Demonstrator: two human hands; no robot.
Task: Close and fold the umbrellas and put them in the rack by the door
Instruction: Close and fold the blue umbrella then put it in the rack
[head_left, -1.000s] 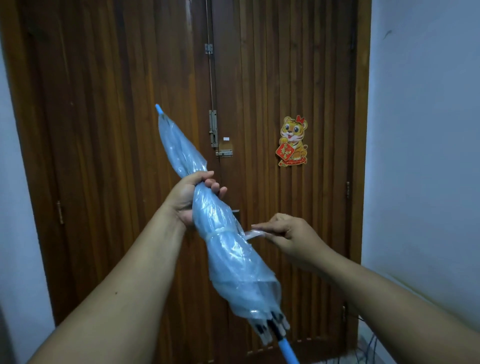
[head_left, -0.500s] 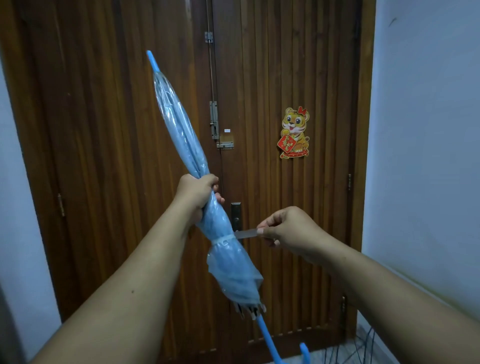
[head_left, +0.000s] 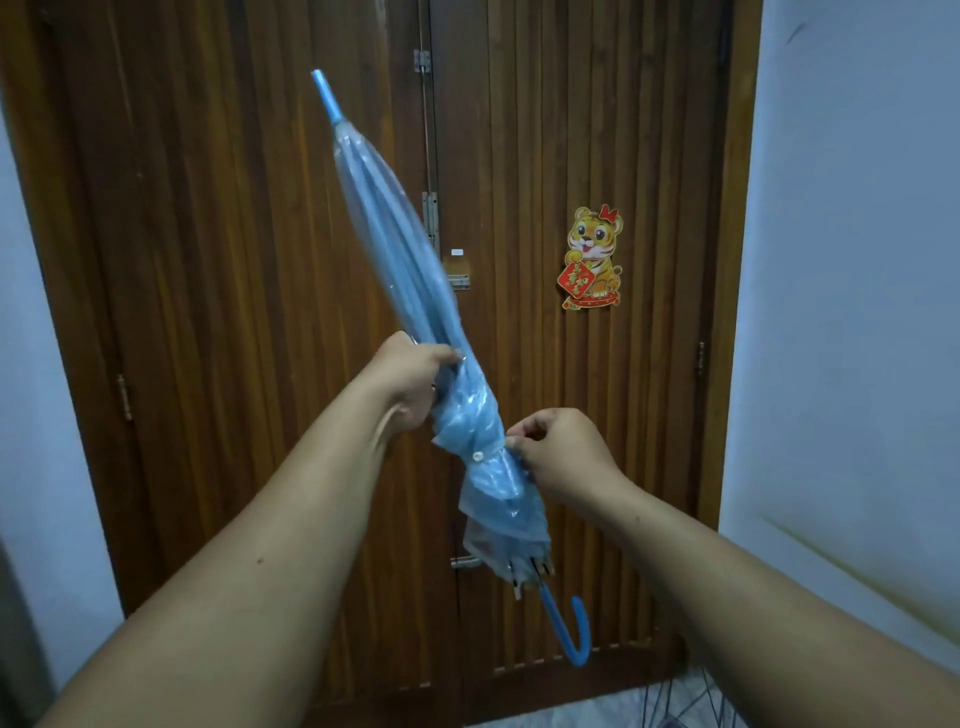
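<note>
Umbrella (head_left: 400, 270) tilted before door, tip above our left hand (head_left: 410, 376), crook handle below | left hand fisted round furled canopy | right hand (head_left: 558, 457) pinching strap at its fingertips | light, stiff shaft, slick soft plastic: we'd grip mid-canopy or handle

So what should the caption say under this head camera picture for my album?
Two hands wrap the strap around a folded blue umbrella before a wooden door.

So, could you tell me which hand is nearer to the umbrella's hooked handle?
The right hand. It pinches the strap partway down the umbrella, above the handle; the left hand grips the canopy higher up.
</note>
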